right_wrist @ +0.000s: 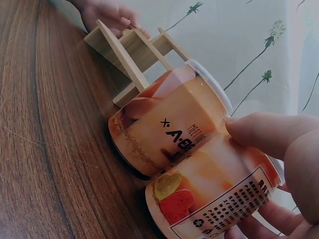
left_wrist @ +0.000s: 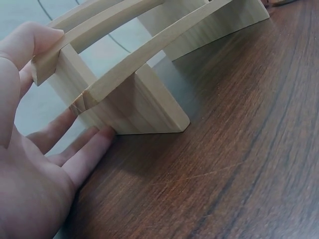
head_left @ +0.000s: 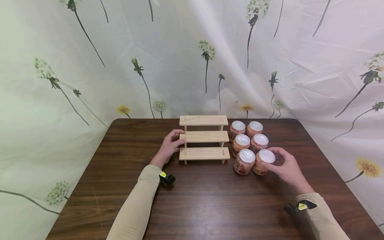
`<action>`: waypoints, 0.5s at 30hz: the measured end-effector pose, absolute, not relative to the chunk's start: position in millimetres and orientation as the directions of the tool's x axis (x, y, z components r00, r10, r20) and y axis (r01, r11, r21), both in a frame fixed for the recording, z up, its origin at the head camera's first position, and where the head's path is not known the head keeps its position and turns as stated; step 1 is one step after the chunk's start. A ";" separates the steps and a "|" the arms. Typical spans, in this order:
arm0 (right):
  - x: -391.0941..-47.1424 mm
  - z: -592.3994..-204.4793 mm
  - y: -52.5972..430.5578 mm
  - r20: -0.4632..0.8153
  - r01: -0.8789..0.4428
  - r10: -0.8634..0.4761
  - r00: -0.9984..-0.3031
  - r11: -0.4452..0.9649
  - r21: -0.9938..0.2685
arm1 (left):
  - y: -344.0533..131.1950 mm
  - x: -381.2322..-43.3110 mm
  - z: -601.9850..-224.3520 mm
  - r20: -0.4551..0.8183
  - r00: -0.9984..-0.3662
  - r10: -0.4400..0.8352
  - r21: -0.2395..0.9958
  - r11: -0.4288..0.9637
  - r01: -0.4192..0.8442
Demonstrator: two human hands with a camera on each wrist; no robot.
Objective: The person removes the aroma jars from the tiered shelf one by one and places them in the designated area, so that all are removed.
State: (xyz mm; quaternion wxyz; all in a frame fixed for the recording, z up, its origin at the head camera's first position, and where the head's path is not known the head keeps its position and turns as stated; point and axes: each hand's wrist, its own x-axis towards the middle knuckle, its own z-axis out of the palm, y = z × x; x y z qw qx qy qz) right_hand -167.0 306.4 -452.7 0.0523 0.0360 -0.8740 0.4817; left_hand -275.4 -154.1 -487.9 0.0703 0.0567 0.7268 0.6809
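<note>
A three-step wooden display rack (head_left: pixel 204 136) stands near the back of the table. My left hand (head_left: pixel 170 147) grips its left end at the middle step; in the left wrist view, fingers (left_wrist: pixel 92 154) also touch the rack's side panel. To the right of the rack stand several jars with clear lids and orange printed labels, set in two columns. My right hand (head_left: pixel 288 168) holds the front right jar (head_left: pixel 260 166) between thumb and fingers. Close beside that one is the front left jar (right_wrist: pixel 164 119), upright on the table.
The dark wood-grain table (head_left: pixel 192 206) has its back edge just behind the rack and jars. A white cloth (head_left: pixel 177 50) printed with dandelions hangs behind and at both sides. More jars (head_left: pixel 242 141) stand behind the front pair.
</note>
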 end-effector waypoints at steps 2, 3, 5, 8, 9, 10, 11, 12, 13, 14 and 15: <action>-167.2 -452.3 306.9 0.129 -0.121 -0.021 -0.991 0.536 -0.835 | -153.4 -276.0 -487.7 -0.027 -0.984 0.174 0.997 0.074 -0.014; -167.2 -452.3 307.3 0.129 -0.123 -0.026 -0.991 0.535 -0.836 | -153.0 -276.3 -487.5 -0.027 -0.985 0.171 0.997 0.076 -0.014; -167.2 -452.7 308.1 0.131 -0.130 -0.036 -0.991 0.536 -0.834 | -152.6 -277.0 -488.0 -0.026 -0.985 0.171 0.997 0.073 -0.014; -167.1 -452.7 309.3 0.135 -0.137 -0.045 -0.990 0.545 -0.827 | -152.1 -277.1 -488.5 -0.021 -0.985 0.171 0.998 0.068 -0.009; -167.3 -452.3 309.4 0.135 -0.138 -0.045 -0.990 0.549 -0.825 | -151.9 -276.8 -488.4 -0.018 -0.985 0.172 0.998 0.064 -0.007; -167.6 -451.7 309.5 0.132 -0.136 -0.046 -0.990 0.550 -0.824 | -151.8 -276.3 -488.4 -0.017 -0.985 0.173 0.998 0.064 -0.006; -168.0 -450.8 309.5 0.127 -0.129 -0.043 -0.991 0.551 -0.824 | -151.8 -275.7 -488.1 -0.015 -0.985 0.175 0.998 0.062 -0.004; -168.2 -448.8 309.3 0.121 -0.123 -0.041 -0.992 0.549 -0.826 | -152.0 -275.3 -488.2 -0.012 -0.984 0.177 0.998 0.065 0.000; -168.8 -447.0 308.9 0.114 -0.117 -0.039 -0.993 0.549 -0.828 | -152.4 -275.0 -488.8 -0.007 -0.983 0.182 0.998 0.067 0.006; -169.5 -445.0 308.7 0.108 -0.111 -0.038 -0.993 0.546 -0.830 | -153.2 -274.3 -488.8 -0.002 -0.982 0.187 0.997 0.070 0.011; -170.1 -442.6 308.2 0.102 -0.106 -0.037 -0.994 0.539 -0.835 | -154.3 -273.8 -489.2 0.004 -0.981 0.192 0.997 0.074 0.018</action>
